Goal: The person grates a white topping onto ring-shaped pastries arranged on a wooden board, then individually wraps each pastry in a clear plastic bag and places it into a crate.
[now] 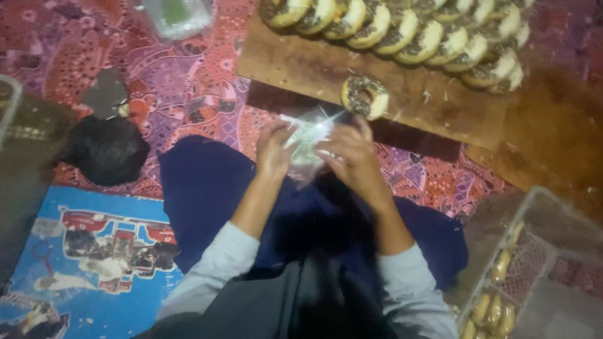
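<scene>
My left hand [274, 150] and my right hand [353, 157] both grip a small clear plastic bag [309, 137] held over my lap, fingers pinched at its edges. Just beyond the bag, a single ring doughnut with dark topping [364, 96] lies on a wooden board [301, 66]. A row of several similar doughnuts [402, 28] leans along the board's far side. What is inside the bag is too blurred to tell.
A clear plastic crate [534, 251] with wrapped pastries stands at the lower right. A black bag [105, 149] lies at the left on the patterned red mat [182, 88]. A blue printed mat [88, 251] lies lower left. A clear packet [176, 16] is at the top.
</scene>
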